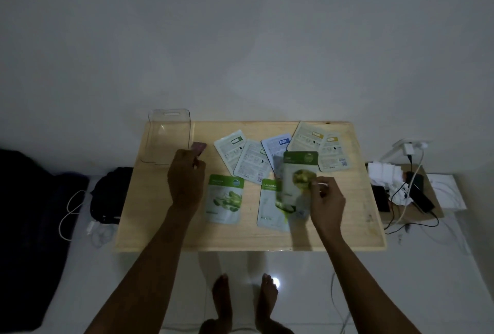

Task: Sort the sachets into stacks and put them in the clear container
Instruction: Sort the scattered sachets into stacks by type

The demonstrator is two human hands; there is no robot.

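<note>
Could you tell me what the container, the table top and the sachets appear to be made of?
Container: clear hard plastic, glossy; the table shows through it. Table top: pale wood or wood laminate, matte, with faint grain. Sachet in the right hand: probably printed plastic or foil film, thin and flat; blur leaves it open.

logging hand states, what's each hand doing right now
Left hand: closed on a small reddish sachet.
Right hand: holding a green sachet above the table.
</note>
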